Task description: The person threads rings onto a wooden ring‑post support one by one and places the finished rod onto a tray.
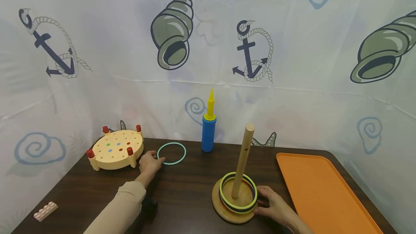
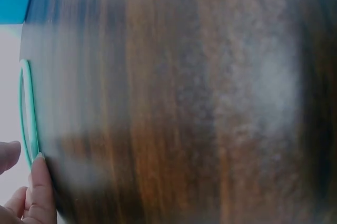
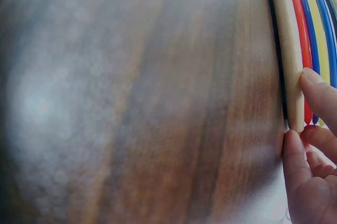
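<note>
My left hand (image 1: 151, 163) reaches to the near left side of a teal ring (image 1: 185, 151) lying on the table. In the left wrist view its index finger (image 2: 42, 187) touches the ring, while the thumb (image 2: 8, 155) stands a little apart. At the right side of a ring-toss stand, my right hand (image 1: 274, 207) grips the edge of the round wooden base (image 3: 292, 61), thumb above and fingers below. A wooden peg (image 1: 243, 158) rises from that base. Stacked rings (image 1: 238, 210) in yellow, blue, red and a dark colour surround the peg.
An orange tray (image 1: 325, 190) lies at the right. Behind stands a blue hand pump (image 1: 208, 134) with a yellow nozzle. A round wooden pegboard (image 1: 113, 151) with red-tipped legs sits at the back left, a pale pink block (image 1: 45, 211) at the front left. A patterned curtain (image 1: 208, 46) hangs behind.
</note>
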`<state>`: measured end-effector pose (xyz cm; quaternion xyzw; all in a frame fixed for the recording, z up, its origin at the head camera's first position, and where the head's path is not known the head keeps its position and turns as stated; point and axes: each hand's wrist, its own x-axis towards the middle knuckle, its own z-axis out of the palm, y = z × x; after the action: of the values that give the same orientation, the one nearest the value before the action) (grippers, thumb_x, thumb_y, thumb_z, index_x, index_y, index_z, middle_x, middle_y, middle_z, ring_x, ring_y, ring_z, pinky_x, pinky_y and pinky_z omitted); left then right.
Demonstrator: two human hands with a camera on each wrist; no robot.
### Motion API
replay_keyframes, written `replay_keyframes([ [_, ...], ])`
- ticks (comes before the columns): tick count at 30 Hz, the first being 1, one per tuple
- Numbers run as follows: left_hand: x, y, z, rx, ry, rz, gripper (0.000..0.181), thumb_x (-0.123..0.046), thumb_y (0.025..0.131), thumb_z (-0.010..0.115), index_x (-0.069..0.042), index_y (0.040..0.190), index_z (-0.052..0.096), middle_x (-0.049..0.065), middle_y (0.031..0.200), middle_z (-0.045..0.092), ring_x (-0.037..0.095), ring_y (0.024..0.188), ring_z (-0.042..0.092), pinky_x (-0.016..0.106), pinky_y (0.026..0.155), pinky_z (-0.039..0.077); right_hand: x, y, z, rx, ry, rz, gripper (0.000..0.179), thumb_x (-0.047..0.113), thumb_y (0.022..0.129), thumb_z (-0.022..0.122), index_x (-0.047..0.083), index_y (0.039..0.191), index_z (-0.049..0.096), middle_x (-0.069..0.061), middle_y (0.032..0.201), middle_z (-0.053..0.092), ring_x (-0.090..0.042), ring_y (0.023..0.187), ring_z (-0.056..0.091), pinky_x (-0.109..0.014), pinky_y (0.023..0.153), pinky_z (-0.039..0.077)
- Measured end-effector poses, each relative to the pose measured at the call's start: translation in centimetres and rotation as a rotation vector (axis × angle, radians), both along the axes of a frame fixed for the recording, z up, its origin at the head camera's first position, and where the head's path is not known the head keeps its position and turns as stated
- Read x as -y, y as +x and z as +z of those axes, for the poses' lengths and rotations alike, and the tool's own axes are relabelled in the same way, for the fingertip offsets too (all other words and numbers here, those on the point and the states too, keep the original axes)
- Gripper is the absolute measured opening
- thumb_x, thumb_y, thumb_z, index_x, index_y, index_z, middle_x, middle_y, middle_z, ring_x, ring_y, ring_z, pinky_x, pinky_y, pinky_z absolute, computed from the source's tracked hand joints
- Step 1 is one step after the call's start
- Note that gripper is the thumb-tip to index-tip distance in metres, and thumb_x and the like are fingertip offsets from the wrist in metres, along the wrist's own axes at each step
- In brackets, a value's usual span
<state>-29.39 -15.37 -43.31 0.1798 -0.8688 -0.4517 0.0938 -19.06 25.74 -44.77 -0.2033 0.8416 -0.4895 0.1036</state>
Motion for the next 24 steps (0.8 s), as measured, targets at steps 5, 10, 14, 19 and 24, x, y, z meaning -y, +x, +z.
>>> replay_keyframes([
  [5, 0.18, -0.06, 0.04, 0.013, -0.041, -0.016, 0.048, -0.015, 0.084, 0.066, 0.009, 0.122, 0.049, 0.027, 0.115, 0.056, 0.039, 0.107, 0.049, 0.053, 0.090, 0.041, 0.16, 0.03, 0.08, 0.000, -0.001, 0.002, 0.065, 0.019, 0.078, 0.077, -0.009, 0.129, 0.048, -0.029, 0.129, 0.041, -0.050, 0.121, 0.040, -0.033, 0.091, 0.051],
  [10, 0.26, -0.32, -0.07, 0.027, -0.082, -0.026, 0.049, -0.015, 0.083, 0.067, 0.008, 0.123, 0.049, 0.027, 0.116, 0.056, 0.040, 0.110, 0.049, 0.054, 0.091, 0.041, 0.29, 0.13, 0.11, 0.004, 0.006, 0.000, 0.065, 0.019, 0.077, 0.077, -0.009, 0.129, 0.048, -0.029, 0.130, 0.040, -0.050, 0.121, 0.039, -0.033, 0.091, 0.051],
  [14, 0.32, -0.33, -0.07, 0.026, -0.105, -0.033, 0.049, -0.014, 0.082, 0.068, 0.008, 0.122, 0.050, 0.026, 0.116, 0.057, 0.040, 0.111, 0.049, 0.054, 0.090, 0.041, 0.36, 0.26, 0.13, 0.008, 0.000, -0.003, 0.065, 0.018, 0.077, 0.077, -0.009, 0.129, 0.048, -0.030, 0.130, 0.039, -0.051, 0.121, 0.039, -0.033, 0.091, 0.051],
  [19, 0.52, -0.28, 0.04, 0.018, -0.127, -0.060, 0.047, -0.011, 0.081, 0.068, 0.009, 0.120, 0.053, 0.026, 0.113, 0.058, 0.039, 0.109, 0.051, 0.052, 0.089, 0.042, 0.42, 0.39, 0.09, 0.000, 0.003, -0.005, 0.065, 0.019, 0.077, 0.077, -0.009, 0.129, 0.048, -0.030, 0.129, 0.040, -0.051, 0.121, 0.039, -0.033, 0.091, 0.051],
  [24, 0.81, -0.26, -0.06, 0.018, -0.130, -0.091, 0.042, -0.008, 0.080, 0.070, 0.009, 0.115, 0.057, 0.024, 0.107, 0.063, 0.038, 0.103, 0.054, 0.050, 0.085, 0.043, 0.48, 0.54, -0.01, -0.005, 0.007, -0.011, 0.066, 0.019, 0.077, 0.077, -0.010, 0.128, 0.048, -0.029, 0.129, 0.041, -0.051, 0.121, 0.040, -0.033, 0.090, 0.051],
])
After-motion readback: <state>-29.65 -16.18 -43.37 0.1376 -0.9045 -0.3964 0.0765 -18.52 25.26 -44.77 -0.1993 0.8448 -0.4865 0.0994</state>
